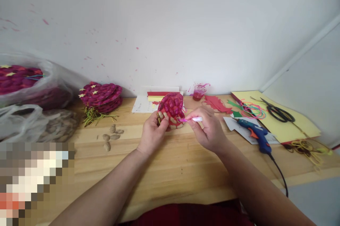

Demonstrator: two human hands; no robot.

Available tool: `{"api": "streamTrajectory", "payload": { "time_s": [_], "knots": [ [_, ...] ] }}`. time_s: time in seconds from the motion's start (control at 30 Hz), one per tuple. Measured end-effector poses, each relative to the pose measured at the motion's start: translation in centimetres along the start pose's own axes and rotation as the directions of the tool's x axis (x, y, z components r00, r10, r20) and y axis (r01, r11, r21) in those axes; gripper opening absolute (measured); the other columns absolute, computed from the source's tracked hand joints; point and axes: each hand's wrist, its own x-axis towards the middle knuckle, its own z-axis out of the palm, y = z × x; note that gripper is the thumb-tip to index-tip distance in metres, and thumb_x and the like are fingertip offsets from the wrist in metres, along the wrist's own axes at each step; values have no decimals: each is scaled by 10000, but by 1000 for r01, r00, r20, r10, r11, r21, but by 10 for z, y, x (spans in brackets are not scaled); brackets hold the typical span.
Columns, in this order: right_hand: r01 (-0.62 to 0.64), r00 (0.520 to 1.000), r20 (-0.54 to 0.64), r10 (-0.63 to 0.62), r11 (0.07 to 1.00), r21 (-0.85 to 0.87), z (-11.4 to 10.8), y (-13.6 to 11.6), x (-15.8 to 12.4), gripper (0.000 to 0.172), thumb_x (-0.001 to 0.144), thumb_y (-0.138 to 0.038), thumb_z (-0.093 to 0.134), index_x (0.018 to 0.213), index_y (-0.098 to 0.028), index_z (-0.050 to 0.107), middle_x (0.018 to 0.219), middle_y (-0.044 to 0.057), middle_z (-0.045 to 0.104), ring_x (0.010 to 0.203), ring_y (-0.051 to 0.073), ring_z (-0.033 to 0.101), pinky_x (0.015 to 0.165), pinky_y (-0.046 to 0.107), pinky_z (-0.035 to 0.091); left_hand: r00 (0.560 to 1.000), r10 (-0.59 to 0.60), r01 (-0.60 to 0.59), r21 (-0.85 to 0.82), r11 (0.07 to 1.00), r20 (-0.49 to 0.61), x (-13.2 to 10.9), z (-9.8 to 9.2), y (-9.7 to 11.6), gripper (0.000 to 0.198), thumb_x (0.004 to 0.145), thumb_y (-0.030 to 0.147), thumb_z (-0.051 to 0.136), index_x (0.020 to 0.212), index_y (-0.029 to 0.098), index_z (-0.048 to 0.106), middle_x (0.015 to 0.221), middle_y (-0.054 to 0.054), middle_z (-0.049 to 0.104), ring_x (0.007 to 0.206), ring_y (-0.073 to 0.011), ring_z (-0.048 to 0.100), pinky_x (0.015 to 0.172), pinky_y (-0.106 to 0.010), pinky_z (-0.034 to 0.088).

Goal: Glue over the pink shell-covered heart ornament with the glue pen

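Note:
My left hand [152, 130] grips the lower left edge of a round red disc covered with peanuts [172, 107], tilted up off the table. Wet magenta paint coats the peanuts on its upper part; those along the lower edge are still bare tan. In my right hand [208, 128] a white-handled paintbrush [196, 119] is pinched, its pink tip against the peanuts at the disc's lower right. A small clear cup of magenta paint [198, 93] stands behind, near the wall.
Left are a stack of magenta peanut discs [102, 97], loose peanuts [107, 145] and plastic bags [57, 81]. Right lie red paper leaves [216, 104], a blue hot glue gun [255, 134] with its cord, black scissors [278, 113], yellow paper [300, 128] and coloured cords [252, 109].

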Motion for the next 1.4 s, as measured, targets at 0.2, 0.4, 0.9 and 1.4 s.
{"api": "streamTrajectory", "payload": {
  "time_s": [0.2,0.4,0.9,1.4],
  "knots": [
    [17,999,45,-17,1000,-7,0,3,0,62,988,-203,563,976,-228,619,879,8,689,826,179,599,814,365,381,1000,-4,4,56,998,8,1,-1,-2,336,849,488,689,968,176,656,854,-52,699,673,-169,627,629,-303,559],
    [35,998,55,-36,999,10,1,5,-1,79,981,-181,571,1014,-233,619,914,14,701,859,183,609,830,361,401,999,-32,32,54,998,-5,2,0,1,296,848,460,663,925,178,623,788,-32,668,638,-162,614,610,-303,562],
    [52,996,74,-49,998,-47,3,3,-3,63,965,-185,593,985,-235,624,892,15,703,842,192,599,825,380,398,995,78,-69,140,988,-64,5,-3,0,213,862,399,654,859,190,610,735,-2,627,639,-142,587,609,-256,502],
    [47,994,100,-42,998,-42,7,1,-4,108,966,-196,583,1037,-240,650,919,25,725,887,203,617,844,386,407,996,24,-20,49,999,-83,5,-5,-5,255,822,427,732,873,188,659,747,-7,654,654,-156,600,631,-271,519]
  ]
}}
